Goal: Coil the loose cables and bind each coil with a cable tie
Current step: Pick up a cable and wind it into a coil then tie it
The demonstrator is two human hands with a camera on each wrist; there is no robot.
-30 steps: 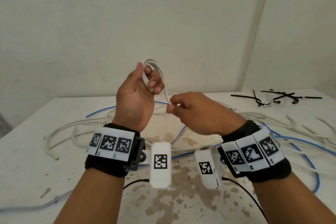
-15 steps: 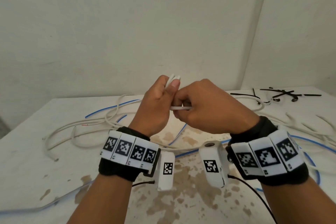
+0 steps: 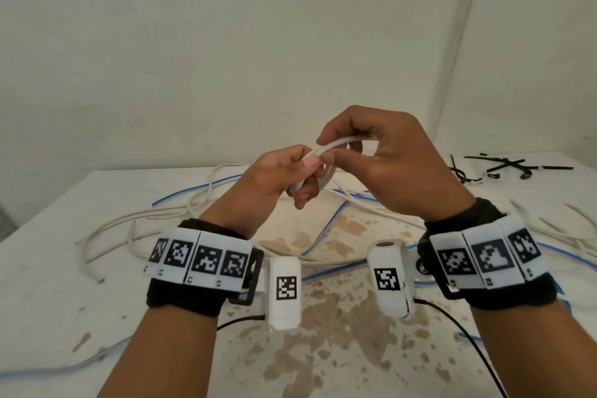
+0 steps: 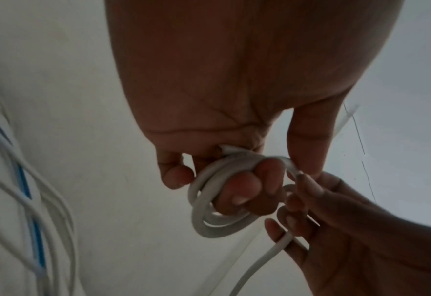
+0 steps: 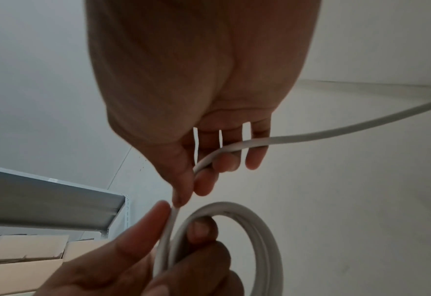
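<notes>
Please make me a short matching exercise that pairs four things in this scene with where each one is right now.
Things:
1. white coil
2. black cable ties
3. blue-striped cable
4. cardboard boxes

Places:
A. lying loose on the stained table, below the hands
B. under a grey shelf, seen only from the right wrist
C. held by the left hand, while the right hand feeds cable to it
D. scattered at the table's far right corner

Pairs: 1-C, 2-D, 3-A, 4-B
</notes>
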